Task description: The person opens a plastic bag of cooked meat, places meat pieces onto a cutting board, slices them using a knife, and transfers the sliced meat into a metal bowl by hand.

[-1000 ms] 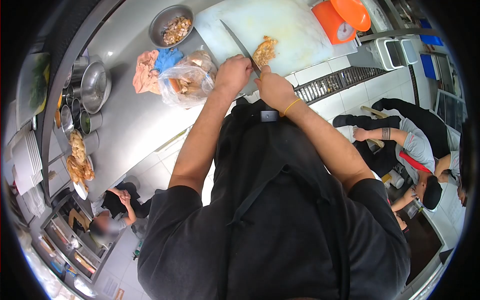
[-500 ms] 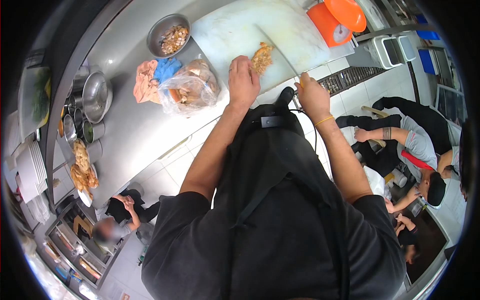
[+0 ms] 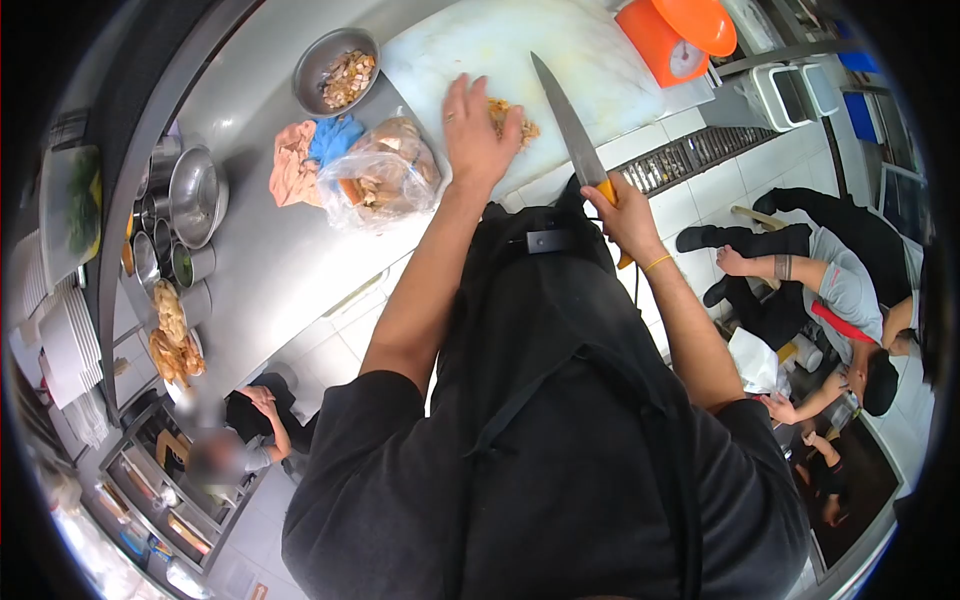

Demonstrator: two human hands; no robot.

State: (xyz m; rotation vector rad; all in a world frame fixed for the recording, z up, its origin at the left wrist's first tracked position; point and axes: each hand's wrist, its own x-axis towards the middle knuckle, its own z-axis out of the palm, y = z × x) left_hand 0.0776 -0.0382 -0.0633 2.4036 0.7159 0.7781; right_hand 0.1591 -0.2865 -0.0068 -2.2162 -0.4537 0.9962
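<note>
In the head view, my right hand point(image 3: 628, 218) grips the yellow handle of a kitchen knife point(image 3: 570, 122). Its broad blade lies turned flat toward the camera over the near right part of the white cutting board point(image 3: 430, 60). My left hand point(image 3: 476, 135) is open, fingers apart, resting at a small pile of browned chopped meat point(image 3: 522, 126). The fingers cover part of that pile. Left of the board stands a metal bowl point(image 3: 345, 78) with diced pieces in it. A clear plastic bag point(image 3: 385, 175) of meat chunks sits close to my left wrist.
Blue cloth point(image 3: 335, 138) and pinkish cloth point(image 3: 293, 160) lie beside the bag. An orange scale point(image 3: 665, 50) stands at the board's right. Metal bowls point(image 3: 195, 195) and whole cooked poultry point(image 3: 172, 340) are at far left. Co-workers point(image 3: 835, 290) are at right, another person point(image 3: 262, 415) lower left.
The knife has swung from edge-on to flat side up, its handle drawn nearer my body. My left hand has moved forward and left, its fingers spreading over the meat, now a smaller visible pile.
</note>
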